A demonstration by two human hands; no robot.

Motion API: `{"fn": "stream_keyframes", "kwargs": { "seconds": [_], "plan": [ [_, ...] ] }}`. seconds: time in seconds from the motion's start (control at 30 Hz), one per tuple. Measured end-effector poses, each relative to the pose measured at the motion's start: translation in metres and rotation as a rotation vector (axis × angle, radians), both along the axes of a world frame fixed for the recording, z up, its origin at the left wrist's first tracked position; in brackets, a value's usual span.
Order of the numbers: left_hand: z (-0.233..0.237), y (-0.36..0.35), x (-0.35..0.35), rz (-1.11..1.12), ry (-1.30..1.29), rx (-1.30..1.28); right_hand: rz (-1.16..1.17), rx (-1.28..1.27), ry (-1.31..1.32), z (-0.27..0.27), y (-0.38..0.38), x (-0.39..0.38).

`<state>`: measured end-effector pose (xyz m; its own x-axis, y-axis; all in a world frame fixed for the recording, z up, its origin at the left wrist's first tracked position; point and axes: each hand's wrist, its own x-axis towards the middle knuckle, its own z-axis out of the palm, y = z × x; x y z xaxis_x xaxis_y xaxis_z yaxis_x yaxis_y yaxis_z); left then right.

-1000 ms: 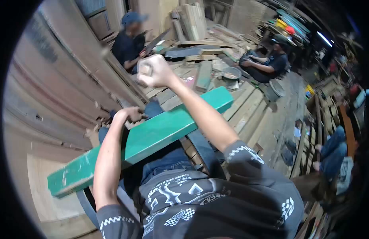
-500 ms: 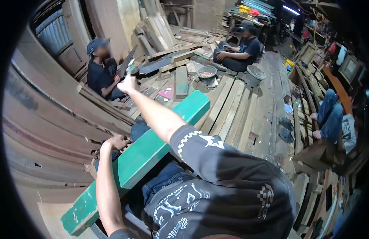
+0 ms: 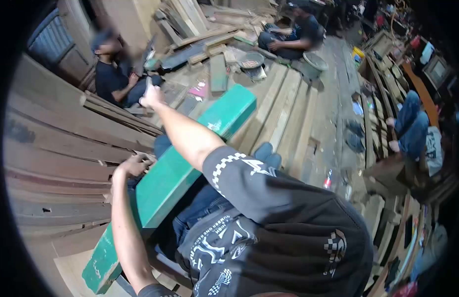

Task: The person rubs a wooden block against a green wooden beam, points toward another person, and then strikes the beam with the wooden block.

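Observation:
A long green painted plank (image 3: 190,158) lies slantwise across my lap, one end low at the left, the other pointing away. My left hand (image 3: 134,165) grips its left edge near the middle, fingers curled over the wood. My right hand (image 3: 151,97) is stretched far forward past the plank, fingers closed around a small pale object that I cannot identify. It hangs in front of a seated person in a dark shirt (image 3: 110,79).
Stacked brown boards (image 3: 61,148) line the left side. Pale planks (image 3: 284,114) cover the floor ahead, with a metal bowl (image 3: 251,60) and a grey bucket (image 3: 316,62) on them. A second person (image 3: 294,32) sits at the back. Someone's jeans-clad legs (image 3: 412,126) are at the right.
My right arm has gone from a raised fist close in front of me to a full stretch forward and left. My left hand stays on the green plank. The view has swung.

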<state>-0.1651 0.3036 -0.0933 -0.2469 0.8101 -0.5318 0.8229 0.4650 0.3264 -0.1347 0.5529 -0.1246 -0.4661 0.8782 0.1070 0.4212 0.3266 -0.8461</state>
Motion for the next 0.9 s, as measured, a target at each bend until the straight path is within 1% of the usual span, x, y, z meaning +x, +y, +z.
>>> {"fn": "stream_keyframes", "kwargs": {
  "seconds": [0.03,0.13,0.23,0.27,0.37,0.4,0.43,0.5,0.57,0.63,0.7,0.8,0.83,0.9],
  "plan": [
    [0.008,-0.001,0.008,0.034,-0.025,0.007,-0.027,0.001,-0.075,0.002,0.0,-0.004],
    [-0.008,0.005,-0.005,0.028,0.006,-0.043,-0.011,-0.003,-0.036,-0.011,0.008,-0.012],
    [-0.023,0.005,-0.019,-0.055,0.019,0.022,0.008,-0.019,-0.054,-0.001,0.004,-0.006],
    [-0.024,0.003,-0.022,-0.04,-0.002,0.017,0.001,-0.024,-0.046,0.0,0.001,-0.003],
    [-0.017,0.005,-0.015,0.008,-0.012,-0.016,-0.005,-0.039,-0.032,0.008,-0.002,0.002],
    [-0.016,0.004,-0.011,-0.051,-0.003,0.046,-0.005,-0.044,-0.033,0.009,-0.001,0.002],
    [-0.013,0.008,-0.01,-0.015,0.001,-0.075,-0.003,-0.047,-0.037,0.01,-0.001,0.004],
    [-0.002,0.005,0.002,0.046,-0.058,-0.075,-0.004,-0.078,-0.026,0.017,-0.005,0.008],
    [0.004,0.007,0.006,0.022,-0.038,-0.072,-0.022,-0.042,0.013,0.005,0.001,-0.001],
    [0.005,0.006,0.005,0.017,-0.053,-0.094,0.01,-0.073,0.052,0.004,0.003,-0.002],
    [0.006,0.009,0.004,0.028,-0.1,-0.138,-0.031,-0.048,-0.007,0.008,-0.001,-0.001],
    [0.006,0.006,0.007,0.018,-0.076,-0.097,-0.034,-0.045,0.016,0.005,0.001,-0.003],
    [0.006,0.004,0.006,0.029,-0.086,-0.096,0.003,-0.081,0.037,0.008,0.0,0.001],
    [0.006,0.005,0.005,0.041,-0.103,-0.094,-0.026,-0.025,0.024,0.005,0.003,-0.006]
  ]
}}
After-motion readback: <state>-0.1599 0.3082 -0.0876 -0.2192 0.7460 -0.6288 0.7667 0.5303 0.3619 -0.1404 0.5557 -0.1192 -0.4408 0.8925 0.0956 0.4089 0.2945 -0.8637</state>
